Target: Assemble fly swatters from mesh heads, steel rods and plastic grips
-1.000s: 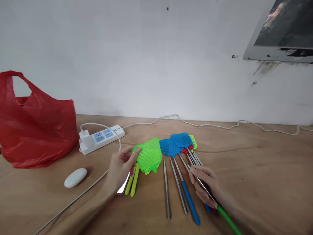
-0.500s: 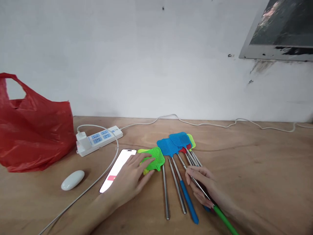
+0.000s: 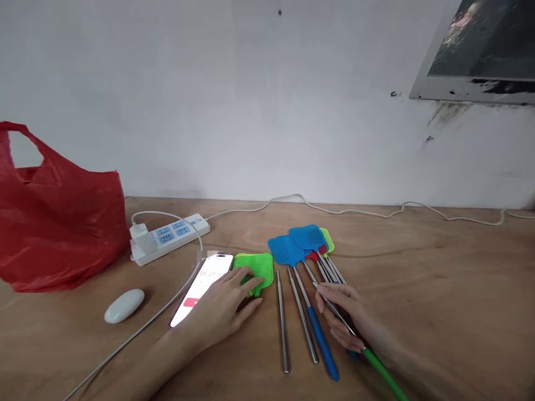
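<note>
My left hand [image 3: 225, 301] rests with fingers apart on a bright green mesh fly swatter head [image 3: 262, 264], which lies over a yellow-green one. That green head sits apart from the rods. Pinched in my right hand [image 3: 345, 312] is a metal telescopic rod with a green handle [image 3: 382, 373], held at a slant. Two bare metal rods, a left one [image 3: 283, 328] and a right one [image 3: 303, 317], lie between my hands. Beside them is a blue fly swatter [image 3: 321, 342]. More blue, red and yellow-green swatter heads overlap behind, around a blue head [image 3: 308, 238]; my right hand partly covers their rods.
A lit phone [image 3: 200, 287] lies by my left forearm, crossed near its edge by a white cable [image 3: 163, 312]. Farther left are a white oval object [image 3: 124, 306], a power strip [image 3: 171, 236] and a red plastic bag [image 3: 62, 223]. A wall [image 3: 251, 111] rises behind the table.
The green swatter head has slid left under my left hand, away from the nearest rod and more squarely over the yellow-green head. My right hand has barely moved.
</note>
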A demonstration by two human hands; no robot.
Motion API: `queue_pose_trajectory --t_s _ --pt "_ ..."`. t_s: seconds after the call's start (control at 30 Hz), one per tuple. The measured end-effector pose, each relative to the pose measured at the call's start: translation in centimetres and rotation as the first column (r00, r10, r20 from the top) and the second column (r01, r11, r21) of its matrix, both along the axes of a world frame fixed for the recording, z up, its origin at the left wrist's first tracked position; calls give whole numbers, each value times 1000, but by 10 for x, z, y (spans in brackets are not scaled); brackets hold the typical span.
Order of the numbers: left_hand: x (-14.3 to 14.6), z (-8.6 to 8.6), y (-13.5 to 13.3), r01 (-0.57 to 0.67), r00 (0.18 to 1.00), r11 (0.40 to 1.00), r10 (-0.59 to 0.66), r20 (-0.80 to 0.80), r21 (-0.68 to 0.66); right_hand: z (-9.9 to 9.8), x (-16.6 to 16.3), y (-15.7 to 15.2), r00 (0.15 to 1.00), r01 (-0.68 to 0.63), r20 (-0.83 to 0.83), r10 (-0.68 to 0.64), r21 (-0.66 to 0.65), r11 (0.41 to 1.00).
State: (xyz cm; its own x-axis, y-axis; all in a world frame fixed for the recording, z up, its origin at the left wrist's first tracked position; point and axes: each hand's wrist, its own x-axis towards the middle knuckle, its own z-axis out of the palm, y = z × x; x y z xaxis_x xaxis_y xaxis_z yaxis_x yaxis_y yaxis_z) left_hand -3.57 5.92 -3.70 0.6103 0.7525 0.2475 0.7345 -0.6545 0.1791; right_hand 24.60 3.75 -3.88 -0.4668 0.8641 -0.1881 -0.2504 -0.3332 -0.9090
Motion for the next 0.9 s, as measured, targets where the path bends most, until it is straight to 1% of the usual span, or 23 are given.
queue_pose_trajectory --t_s 0.27,0.43,0.53,0.63,0.7,0.8,0.9 --pt "1 -1 1 -31 999 999 32 -42 10 4 0 1 997 50 -53 -55 -75 996" --pt "3 2 0 -64 997 998 64 -42 0 11 1 4 963 208 -165 -214 -56 977" --pt "3 3 -1 -67 997 998 67 -22 19 11 4 5 932 316 -166 -324 -69 946" --pt "3 4 -2 -57 998 997 56 29 45 11 5 5 890 432 -128 -437 -63 899" --pt "4 7 -4 -46 996 999 44 83 25 11 5 5 871 475 -122 -477 -41 879" --pt "8 13 -7 -9 979 997 24 204 -73 14 3 4 873 475 -128 -471 0 880" --pt "12 19 -12 64 941 979 5 337 -193 16 1 3 888 450 -117 -446 13 893"
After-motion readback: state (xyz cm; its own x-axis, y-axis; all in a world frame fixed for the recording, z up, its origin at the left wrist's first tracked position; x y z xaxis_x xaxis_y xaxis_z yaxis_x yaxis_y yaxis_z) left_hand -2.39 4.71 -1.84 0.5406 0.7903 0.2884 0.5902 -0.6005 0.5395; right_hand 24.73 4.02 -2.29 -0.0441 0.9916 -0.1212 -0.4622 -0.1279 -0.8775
